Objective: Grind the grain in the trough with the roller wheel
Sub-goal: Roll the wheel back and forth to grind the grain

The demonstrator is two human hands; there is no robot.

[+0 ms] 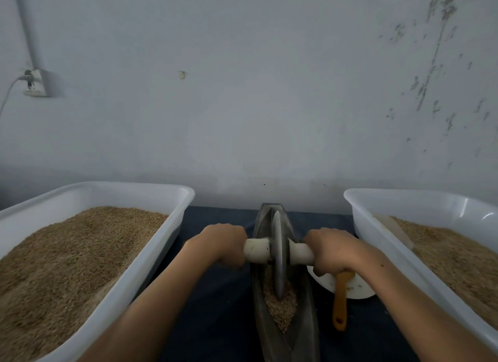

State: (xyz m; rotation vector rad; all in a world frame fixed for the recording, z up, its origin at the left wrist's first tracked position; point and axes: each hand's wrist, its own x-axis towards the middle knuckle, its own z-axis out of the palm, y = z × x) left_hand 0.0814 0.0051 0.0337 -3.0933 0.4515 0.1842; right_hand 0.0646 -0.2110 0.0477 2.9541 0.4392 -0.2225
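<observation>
My left hand (223,243) and right hand (330,250) clenched the roller wheel (279,254) axle, centring it over the grain (281,308) in the trough (304,316)

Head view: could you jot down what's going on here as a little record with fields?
left hand: grips the wheel's left handle
right hand: grips the right handle
roller wheel: upright in the trough
trough: dark, boat-shaped, grain lying in its near part
grain: around the wheel's lower edge
left tub: white, holds grain
right tub: white, holds grain
spoon: orange, in a white bowl
</observation>
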